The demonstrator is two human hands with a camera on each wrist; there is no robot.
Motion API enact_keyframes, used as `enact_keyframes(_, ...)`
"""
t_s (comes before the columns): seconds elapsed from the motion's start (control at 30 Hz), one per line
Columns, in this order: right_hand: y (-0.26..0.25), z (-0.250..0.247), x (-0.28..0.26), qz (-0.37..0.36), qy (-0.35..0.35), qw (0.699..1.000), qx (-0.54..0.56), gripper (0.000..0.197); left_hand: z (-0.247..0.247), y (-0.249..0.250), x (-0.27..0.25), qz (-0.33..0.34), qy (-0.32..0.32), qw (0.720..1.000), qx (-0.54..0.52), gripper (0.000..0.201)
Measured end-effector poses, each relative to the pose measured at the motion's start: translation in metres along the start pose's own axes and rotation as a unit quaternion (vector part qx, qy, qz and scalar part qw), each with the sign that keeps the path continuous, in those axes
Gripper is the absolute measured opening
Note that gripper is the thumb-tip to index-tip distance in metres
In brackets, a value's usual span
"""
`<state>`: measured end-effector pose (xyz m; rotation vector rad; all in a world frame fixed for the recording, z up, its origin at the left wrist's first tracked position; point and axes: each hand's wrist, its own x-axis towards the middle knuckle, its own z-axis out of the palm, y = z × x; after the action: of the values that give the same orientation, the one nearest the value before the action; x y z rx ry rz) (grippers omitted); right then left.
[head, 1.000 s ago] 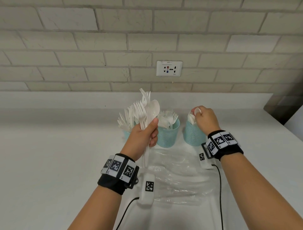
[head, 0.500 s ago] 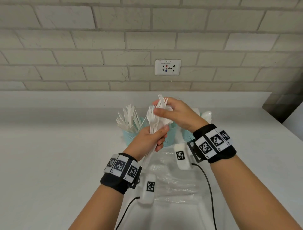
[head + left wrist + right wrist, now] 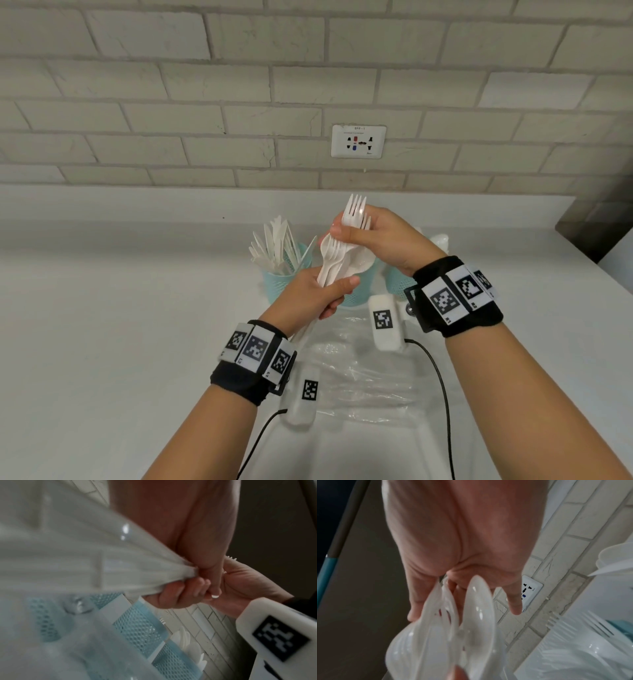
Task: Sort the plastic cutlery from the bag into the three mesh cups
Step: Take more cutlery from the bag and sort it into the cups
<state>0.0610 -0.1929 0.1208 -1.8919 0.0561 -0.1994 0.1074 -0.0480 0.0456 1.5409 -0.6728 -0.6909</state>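
Note:
My left hand point(image 3: 318, 298) grips a bundle of white plastic forks and a spoon point(image 3: 334, 260) by the handles, heads up; its curled fingers point(image 3: 180, 592) show in the left wrist view. My right hand point(image 3: 373, 236) pinches the head of a fork point(image 3: 356, 210) at the top of the bundle; a spoon bowl point(image 3: 479, 608) lies close under it. Behind the hands stand three teal mesh cups: the left cup point(image 3: 284, 277) holds knives, the middle cup point(image 3: 359, 291) and right cup point(image 3: 397, 284) are partly hidden. The clear bag point(image 3: 359, 377) lies flat on the counter.
The white counter point(image 3: 120, 325) runs to a brick wall with an outlet point(image 3: 358, 141). A dark panel point(image 3: 596, 233) borders the counter's right end. Black cables point(image 3: 442, 394) trail from the wrist cameras over the bag.
My right hand left the right cup, crossed left to the bundle and now pinches a fork head. The left hand has lowered and tilted the bundle slightly to the right.

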Motion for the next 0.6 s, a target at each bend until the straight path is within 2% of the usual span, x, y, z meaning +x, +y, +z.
enact_keyframes(0.07, 0.000, 0.001, -0.002, 0.006, -0.027, 1.000, -0.010, 0.008, 0.002, -0.001, 0.001, -0.008, -0.003, 1.000, -0.002, 0.019)
enact_keyframes(0.17, 0.003, 0.003, -0.002, 0.010, -0.068, 0.995, -0.076, 0.029, 0.006, 0.000, 0.002, -0.016, -0.001, 1.000, -0.002, 0.015)
enact_keyframes(0.3, 0.003, 0.002, 0.000, 0.016, -0.048, 0.996, -0.073, 0.025, 0.005, 0.002, 0.001, -0.014, 0.009, 1.000, 0.005, 0.017)
enact_keyframes(0.5, 0.000, -0.007, 0.000, 0.000, -0.018, 0.999, 0.035, 0.011, -0.001, -0.001, 0.000, -0.017, 0.039, 0.999, -0.011, 0.020)
enact_keyframes(0.6, 0.001, -0.007, 0.001, 0.015, -0.019, 0.991, 0.132, 0.018, 0.000, -0.003, 0.000, -0.014, 0.037, 0.999, -0.004, 0.020)
